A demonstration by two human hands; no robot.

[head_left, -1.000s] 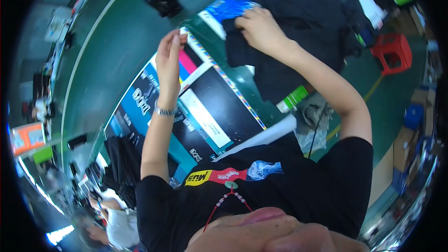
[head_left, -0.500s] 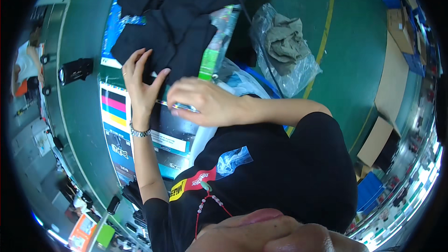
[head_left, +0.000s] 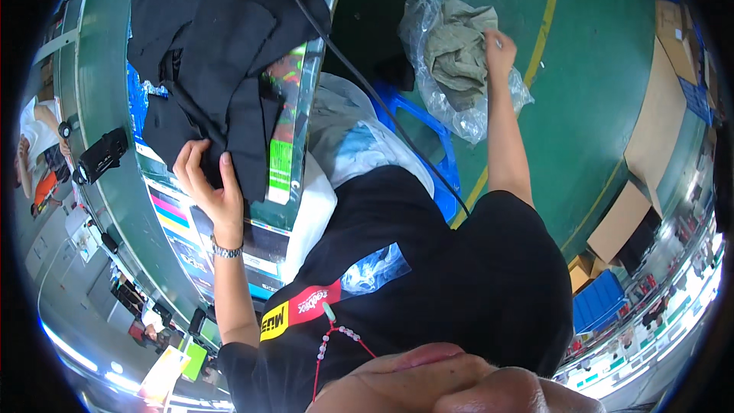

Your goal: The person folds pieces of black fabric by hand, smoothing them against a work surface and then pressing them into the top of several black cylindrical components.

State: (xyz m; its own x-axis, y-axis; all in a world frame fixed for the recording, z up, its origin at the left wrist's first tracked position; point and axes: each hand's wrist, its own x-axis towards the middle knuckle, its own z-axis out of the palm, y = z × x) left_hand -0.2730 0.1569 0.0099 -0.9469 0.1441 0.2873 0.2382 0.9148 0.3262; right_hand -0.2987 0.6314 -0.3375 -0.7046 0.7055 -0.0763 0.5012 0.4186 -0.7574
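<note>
My left hand [head_left: 210,187] rests on the near edge of the black cloth pieces [head_left: 222,38], its fingers spread and the thumb apart. The black pieces lie layered on the worktable. Far out to the right, my right hand [head_left: 499,53] is closed, its fingers curled in. A small pale glint shows at the fingers, but what they hold cannot be made out. The hand overlaps the edge of a crumpled khaki cloth [head_left: 456,46] lying in a clear plastic bag [head_left: 470,126]; whether it touches the cloth is unclear. A tiny white scrap [head_left: 543,65] shows beside it.
Printed sheets [head_left: 280,172] cover the worktable. A blue plastic stool [head_left: 443,160] stands right of the table, with pale fabric [head_left: 363,149] by it. A dark cable [head_left: 359,73] crosses between. Cardboard boxes [head_left: 623,218] line the right; a black cylindrical speaker-like object [head_left: 103,155] sits left.
My right hand has swung from the table, where it held a small shiny metal thing, out right to the bagged khaki cloth. My left hand stays on the black cloth. The whole view has shifted.
</note>
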